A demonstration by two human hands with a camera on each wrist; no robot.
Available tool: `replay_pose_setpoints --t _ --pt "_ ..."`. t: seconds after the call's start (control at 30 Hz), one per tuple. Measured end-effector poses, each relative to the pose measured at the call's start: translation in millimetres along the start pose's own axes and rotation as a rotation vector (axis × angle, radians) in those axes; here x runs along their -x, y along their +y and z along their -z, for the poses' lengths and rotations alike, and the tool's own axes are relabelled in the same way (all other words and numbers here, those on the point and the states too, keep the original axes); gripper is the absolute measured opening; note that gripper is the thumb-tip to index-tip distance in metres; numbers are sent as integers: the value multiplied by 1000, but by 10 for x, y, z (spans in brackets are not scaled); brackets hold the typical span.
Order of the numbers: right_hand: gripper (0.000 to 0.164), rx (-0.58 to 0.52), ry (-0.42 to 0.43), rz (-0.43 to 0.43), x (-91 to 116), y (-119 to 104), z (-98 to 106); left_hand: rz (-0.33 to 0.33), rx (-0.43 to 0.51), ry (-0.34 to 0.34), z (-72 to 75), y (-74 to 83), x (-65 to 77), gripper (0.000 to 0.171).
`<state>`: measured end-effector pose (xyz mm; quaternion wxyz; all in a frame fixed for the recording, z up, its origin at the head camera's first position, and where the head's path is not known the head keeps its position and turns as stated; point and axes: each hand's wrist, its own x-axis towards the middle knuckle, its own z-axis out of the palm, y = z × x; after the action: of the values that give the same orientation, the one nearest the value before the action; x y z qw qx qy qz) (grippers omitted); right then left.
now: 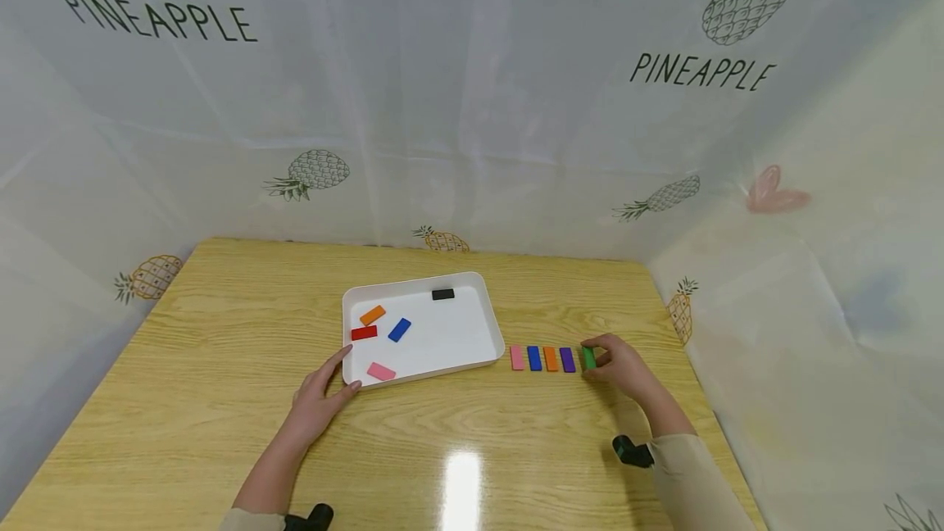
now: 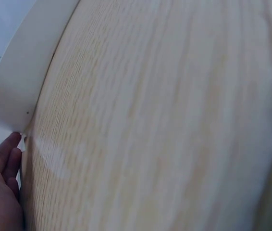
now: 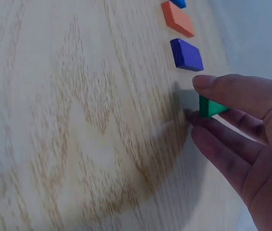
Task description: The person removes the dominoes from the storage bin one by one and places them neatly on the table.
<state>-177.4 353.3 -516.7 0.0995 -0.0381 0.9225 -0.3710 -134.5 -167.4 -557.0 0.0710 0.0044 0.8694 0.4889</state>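
On the right of the table, my right hand (image 1: 619, 365) pinches a small green block (image 1: 588, 357) between thumb and fingers, at the right end of a row. To its left lie a purple block (image 1: 567, 360), an orange block (image 1: 551, 359), a blue block (image 1: 534, 358) and a pink block (image 1: 516, 357). In the right wrist view the green block (image 3: 210, 107) is partly hidden by the thumb. My left hand (image 1: 319, 404) holds the near left corner of a white tray (image 1: 442, 368), fingers at its left side and thumb at its front.
Inside the tray lie a second orange block (image 1: 372, 315), a red block (image 1: 365, 333), another blue block (image 1: 399, 329), another pink block (image 1: 381, 371) and a black block (image 1: 443, 294). Pineapple-print sheeting (image 1: 472, 105) rises behind the wooden table (image 1: 413, 449) and along its sides.
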Motion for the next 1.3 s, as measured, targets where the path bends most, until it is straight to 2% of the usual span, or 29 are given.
replay_pose_setpoints --t 0.2,0.5,0.73,0.93,1.1,1.3 --pt "49 35 -10 60 -64 42 -8 14 6 -7 18 -4 -6 71" --pt "46 107 -5 96 -114 102 -38 44 1 -17 10 -18 -6 72" --pt "46 110 -18 98 -139 113 -50 45 5 -17 12 -23 -11 72" --pt "47 97 -42 78 -134 86 -24 37 0 -15 11 -17 -14 72" --pt "55 87 -86 82 -142 35 12 43 -3 -18 10 -4 -8 72" --pt "60 91 -107 74 -181 -112 77 60 3 -24 14 5 8 73"
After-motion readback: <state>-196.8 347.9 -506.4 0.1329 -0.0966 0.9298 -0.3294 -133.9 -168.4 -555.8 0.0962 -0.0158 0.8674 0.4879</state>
